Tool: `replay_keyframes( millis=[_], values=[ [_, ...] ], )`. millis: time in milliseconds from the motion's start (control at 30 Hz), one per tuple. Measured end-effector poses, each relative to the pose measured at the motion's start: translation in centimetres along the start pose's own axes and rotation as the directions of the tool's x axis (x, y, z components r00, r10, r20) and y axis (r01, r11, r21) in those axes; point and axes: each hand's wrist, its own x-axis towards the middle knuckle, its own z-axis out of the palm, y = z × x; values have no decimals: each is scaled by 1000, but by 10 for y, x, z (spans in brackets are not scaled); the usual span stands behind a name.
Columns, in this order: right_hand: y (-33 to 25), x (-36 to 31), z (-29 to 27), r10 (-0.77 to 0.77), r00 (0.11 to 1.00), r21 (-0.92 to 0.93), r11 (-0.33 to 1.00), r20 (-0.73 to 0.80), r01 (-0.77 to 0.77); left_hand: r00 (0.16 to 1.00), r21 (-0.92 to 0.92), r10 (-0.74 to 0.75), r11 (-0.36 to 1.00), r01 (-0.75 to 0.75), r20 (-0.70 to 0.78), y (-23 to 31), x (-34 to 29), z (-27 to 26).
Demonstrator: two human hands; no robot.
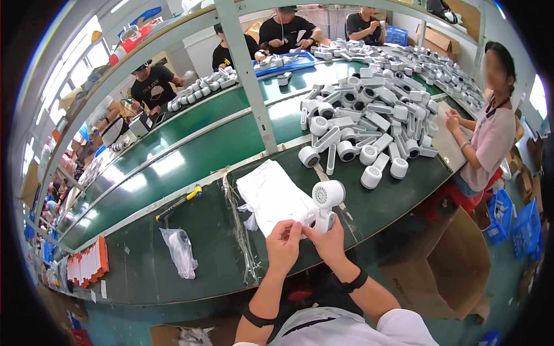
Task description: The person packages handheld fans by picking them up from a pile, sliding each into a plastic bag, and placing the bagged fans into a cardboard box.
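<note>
Green worktop bears heaped devices and white sheeting beyond the right hand.

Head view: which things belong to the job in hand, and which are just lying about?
Likely the job:
- fan, gripped by the right hand, left hand close against it
- white stack, beside the hands
- fan pile: matching pieces

Probably lying about:
- yellow-black tool
- orange-white stack
- floor carton

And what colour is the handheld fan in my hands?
The handheld fan is white; it shows best in the head view.
</note>
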Motion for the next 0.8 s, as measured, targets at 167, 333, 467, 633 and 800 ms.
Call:
replay_keyframes(
  millis=[167,333,467,633,800],
  values=[
    [-12,5,3,-11,1000,55,998,0,11,999,29,32,999,-32,-9,0,-3,-11],
    [-6,15,0,10,998,17,1000,56,-11,997,-78,16,997,-22,-76,0,-2,-11],
    [-12,13,-5,-61,997,-135,989,-40,55,985,-199,-31,980,-4,-173,-3,3,-14],
    [-19,7,-19,-242,966,-424,887,-87,184,993,59,63,997,-57,-96,-4,-1,-10],
    [-31,14,-46,-350,933,-494,827,-79,268,951,379,308,883,-278,-20,7,4,-8]
  ],
)
